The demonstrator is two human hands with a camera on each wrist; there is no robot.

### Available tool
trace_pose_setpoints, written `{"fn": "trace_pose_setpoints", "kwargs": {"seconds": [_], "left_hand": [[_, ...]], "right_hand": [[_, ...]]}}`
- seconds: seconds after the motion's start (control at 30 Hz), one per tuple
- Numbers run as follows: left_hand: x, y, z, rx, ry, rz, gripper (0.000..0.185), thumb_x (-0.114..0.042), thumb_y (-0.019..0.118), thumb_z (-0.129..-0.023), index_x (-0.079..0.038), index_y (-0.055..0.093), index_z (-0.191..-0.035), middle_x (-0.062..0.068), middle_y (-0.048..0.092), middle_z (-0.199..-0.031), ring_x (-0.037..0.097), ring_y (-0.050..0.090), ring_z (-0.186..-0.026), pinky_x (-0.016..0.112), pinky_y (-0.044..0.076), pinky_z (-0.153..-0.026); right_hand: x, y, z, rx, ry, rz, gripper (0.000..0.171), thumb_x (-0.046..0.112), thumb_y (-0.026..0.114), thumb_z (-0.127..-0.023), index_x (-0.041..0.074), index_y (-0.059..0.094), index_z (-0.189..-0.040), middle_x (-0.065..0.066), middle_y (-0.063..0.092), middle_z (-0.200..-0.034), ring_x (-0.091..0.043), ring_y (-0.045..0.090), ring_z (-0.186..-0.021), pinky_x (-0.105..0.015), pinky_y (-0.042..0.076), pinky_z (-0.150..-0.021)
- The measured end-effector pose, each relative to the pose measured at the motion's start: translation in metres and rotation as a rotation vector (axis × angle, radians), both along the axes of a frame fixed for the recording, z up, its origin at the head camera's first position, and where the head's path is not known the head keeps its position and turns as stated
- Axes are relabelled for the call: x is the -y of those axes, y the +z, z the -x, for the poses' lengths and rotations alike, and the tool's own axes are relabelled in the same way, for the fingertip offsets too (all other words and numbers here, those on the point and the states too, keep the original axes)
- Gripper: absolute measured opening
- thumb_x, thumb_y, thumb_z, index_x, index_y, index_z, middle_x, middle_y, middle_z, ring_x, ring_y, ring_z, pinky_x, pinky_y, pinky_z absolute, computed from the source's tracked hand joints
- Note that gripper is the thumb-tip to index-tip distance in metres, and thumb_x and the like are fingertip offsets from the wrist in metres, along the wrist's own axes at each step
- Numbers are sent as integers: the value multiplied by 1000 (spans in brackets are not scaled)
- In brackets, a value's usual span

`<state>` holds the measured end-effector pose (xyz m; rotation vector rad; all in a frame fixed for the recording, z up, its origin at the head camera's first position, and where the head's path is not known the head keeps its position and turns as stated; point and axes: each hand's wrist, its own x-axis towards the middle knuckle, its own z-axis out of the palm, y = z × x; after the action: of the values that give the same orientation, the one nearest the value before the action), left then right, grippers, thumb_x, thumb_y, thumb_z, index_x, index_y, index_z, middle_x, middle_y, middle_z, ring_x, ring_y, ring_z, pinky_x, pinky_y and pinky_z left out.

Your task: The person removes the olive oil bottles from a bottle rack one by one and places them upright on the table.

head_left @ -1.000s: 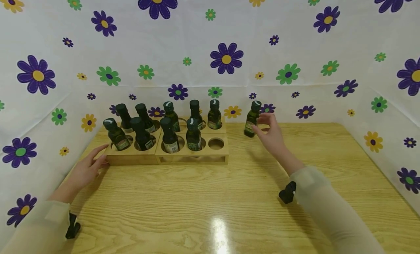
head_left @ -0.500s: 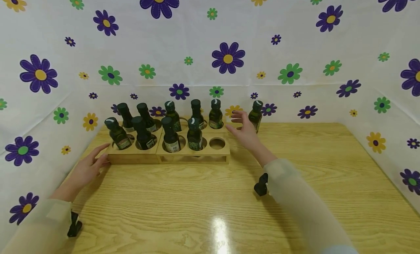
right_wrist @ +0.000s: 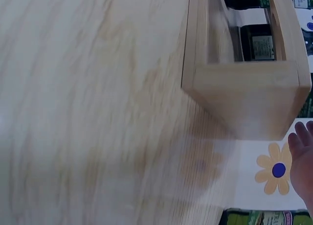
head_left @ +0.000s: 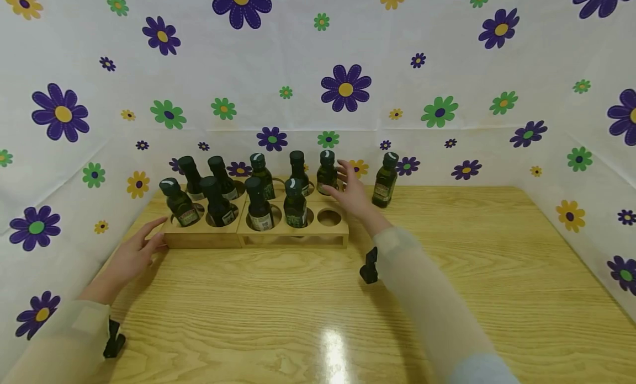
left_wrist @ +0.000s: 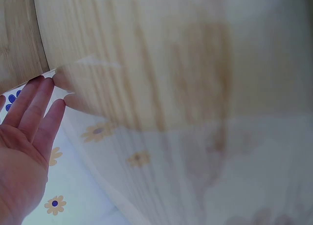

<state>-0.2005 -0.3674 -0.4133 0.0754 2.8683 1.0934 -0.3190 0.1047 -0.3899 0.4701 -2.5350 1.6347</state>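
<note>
1. The right hand (head_left: 348,192) is swinging away from the loose bottle (head_left: 385,180), left standing near the tabletop's far edge, and is reaching with fingers spread and empty toward the rack's back-right bottle (head_left: 326,173); so the unloading seems to be continuing.
2. The left hand (head_left: 131,255) is still resting flat (fingers straight) against the rack (head_left: 293,234) at its left end.
3. The right wrist view is showing the rack's end wall (right_wrist: 244,95) close up, which the head view is showing only at a distance.

A staged recording booth: a flower-printed sheet (head_left: 318,69) walls in the back and both side edges of a wooden bench (head_left: 318,307).
</note>
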Motion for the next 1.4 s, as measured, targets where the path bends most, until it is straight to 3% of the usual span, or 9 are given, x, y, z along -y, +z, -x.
{"fn": "trace_pose_setpoints", "kwargs": {"seconds": [0.23, 0.57, 0.87, 1.1, 1.4], "left_hand": [[-1, 0, -1, 2, -2, -13, 63, -47, 29, -105, -15, 16, -157, 37, 51, -128, 48, 57, -110, 31, 40, -53], [-2, 1, -2, 0, 0, -9, 62, -46, 29, -105, -13, 16, -157, 38, 51, -128, 48, 56, -111, 30, 41, -57], [0, -1, 0, -4, -11, -12, 62, -45, 29, -105, -14, 16, -157, 37, 51, -129, 48, 56, -112, 30, 42, -58], [-1, 2, 0, -5, -19, 0, 63, -45, 28, -105, -12, 15, -157, 38, 50, -129, 49, 55, -113, 29, 43, -60], [-1, 1, -1, -6, -25, -7, 62, -44, 28, -106, -12, 15, -157, 38, 50, -129, 49, 55, -113, 29, 43, -59]], "right_hand": [[9, 1, 2, 29, -16, -3, 71, 14, 65, -95, 9, 21, -151, -26, 34, -148, -42, 39, -133, -47, 35, -104], [12, -2, 5, 2, -61, -36, 63, 13, 61, -98, 6, 26, -149, -25, 42, -141, -39, 46, -127, -45, 37, -103], [11, -4, 5, -47, -69, 8, 60, 9, 60, -97, 1, 28, -147, -26, 40, -142, -38, 44, -127, -43, 37, -104], [9, 7, 0, -76, -59, 70, 59, 8, 58, -98, 2, 27, -148, -24, 38, -144, -38, 44, -128, -42, 38, -103], [3, 22, -5, -143, -36, 41, 60, 10, 59, -98, 1, 26, -148, -24, 38, -144, -38, 44, -127, -43, 38, -102]]}}
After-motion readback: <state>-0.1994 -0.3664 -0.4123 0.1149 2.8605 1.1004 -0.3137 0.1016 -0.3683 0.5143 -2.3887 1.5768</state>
